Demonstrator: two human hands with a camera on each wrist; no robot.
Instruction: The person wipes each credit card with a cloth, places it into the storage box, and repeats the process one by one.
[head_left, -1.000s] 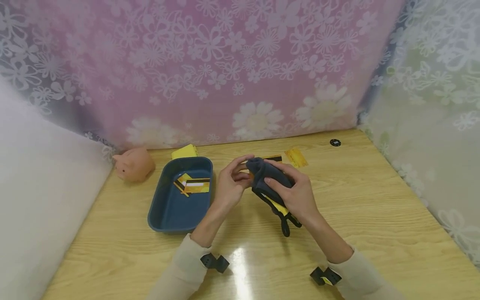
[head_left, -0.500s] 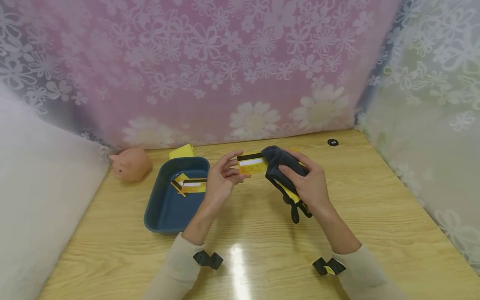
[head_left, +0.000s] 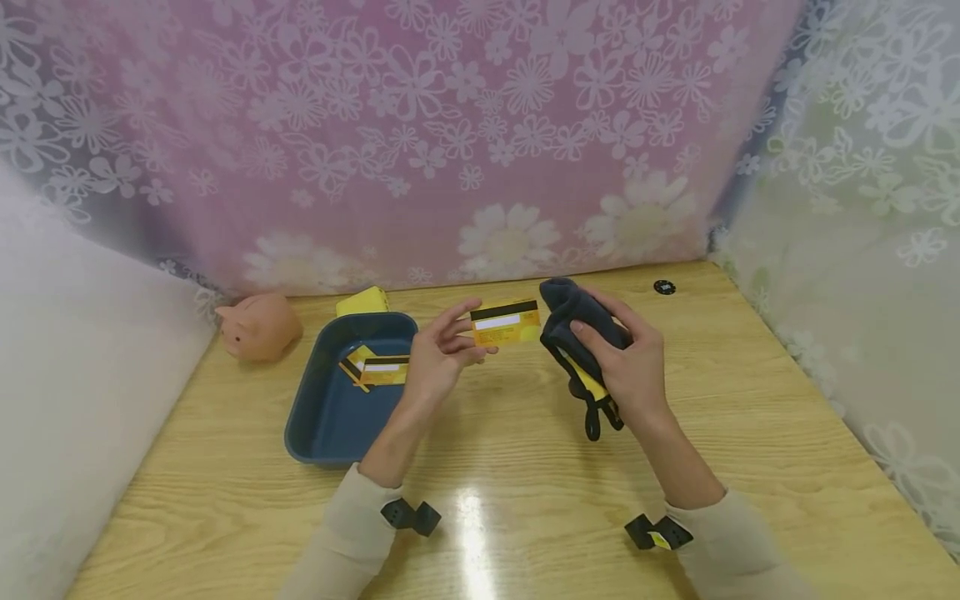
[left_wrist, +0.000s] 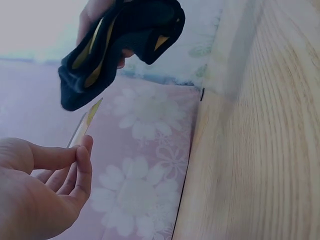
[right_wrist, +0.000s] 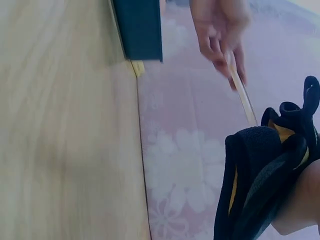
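In the head view my left hand (head_left: 437,354) pinches a yellow card (head_left: 507,323) with a black stripe and a white strip. From the side, the left wrist view shows this card (left_wrist: 85,125) held between thumb and fingers, its far end apart from the pouch. My right hand (head_left: 636,362) grips a dark blue, soft cloth pouch (head_left: 581,321) in the air, thumb on its near side. Yellow lining or contents show along the pouch's black-edged opening, and a black loop hangs beneath. What lies deeper inside the pouch is hidden.
Left of my hands stands a blue tub (head_left: 330,433) holding several yellow striped cards (head_left: 385,371). Behind it lies a yellow block-like object (head_left: 363,302), and a toy pig (head_left: 260,327) sits further left. A black round chip (head_left: 664,287) lies at the back right.
The card has come out of the pouch to the left, pinched by my left hand. My right hand has moved right with the pouch, which now covers cards seen earlier on the table.
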